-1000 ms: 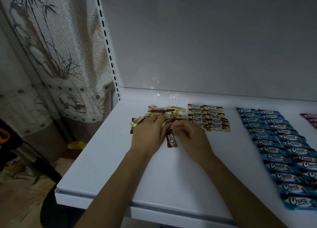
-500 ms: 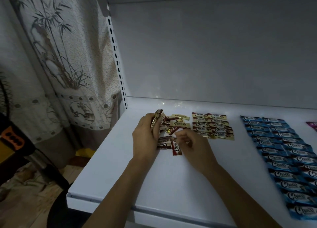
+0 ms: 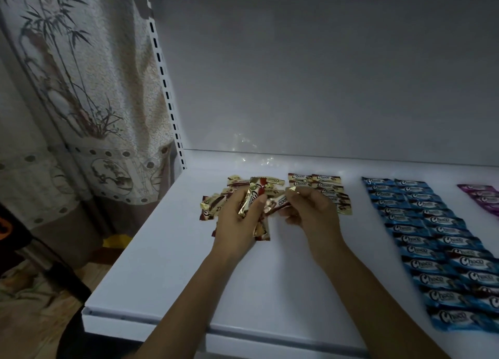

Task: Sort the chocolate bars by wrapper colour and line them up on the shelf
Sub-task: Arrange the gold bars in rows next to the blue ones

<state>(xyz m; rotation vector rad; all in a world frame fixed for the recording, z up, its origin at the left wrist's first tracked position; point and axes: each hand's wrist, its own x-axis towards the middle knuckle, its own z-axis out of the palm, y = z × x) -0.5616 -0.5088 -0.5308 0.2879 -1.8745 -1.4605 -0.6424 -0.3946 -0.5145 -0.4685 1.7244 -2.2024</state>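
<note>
Holds in the left hand (image 3: 237,223), fingers curled, a bunch of gold-and-brown foil-wrapped chocolate bars (image 3: 252,196). Pinches with the right hand (image 3: 313,215) another gold bar (image 3: 280,204) just beside it. Under both, toward the back left corner of the white shelf (image 3: 175,264), a loose gold heap (image 3: 213,203); rightward, neat gold rows (image 3: 324,183), blue-wrapped columns (image 3: 432,237) reaching the front edge, purple bars (image 3: 483,196) at the right edge.
</note>
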